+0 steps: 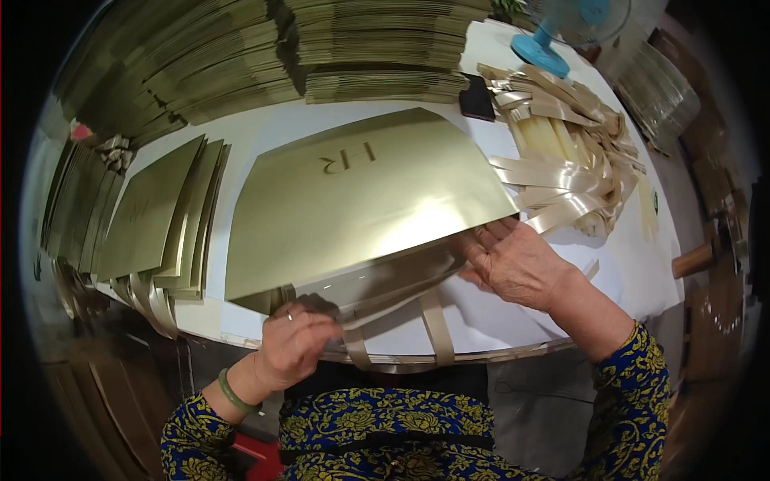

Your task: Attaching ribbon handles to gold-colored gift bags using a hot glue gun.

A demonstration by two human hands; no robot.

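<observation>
A gold paper bag [355, 198] with large lettering lies on its side before me, its mouth facing me and partly spread. My right hand [517, 264] grips the right corner of the mouth, some fingers hidden inside it. At the left of the mouth is my left hand [298, 343], fingers curled and blurred; whether they pinch the paper cannot be told. From the bag's lower side a flat satin ribbon handle [438, 327] loops over the front edge of the table.
Tall stacks of gold folded bags [385, 36] line the back. More bags with ribbon handles [153, 210] stand at left. A heap of satin ribbons [571, 168] lies at right, near a dark phone-like object [477, 97] and a blue fan [541, 51]. The table [643, 270] has a curved front edge.
</observation>
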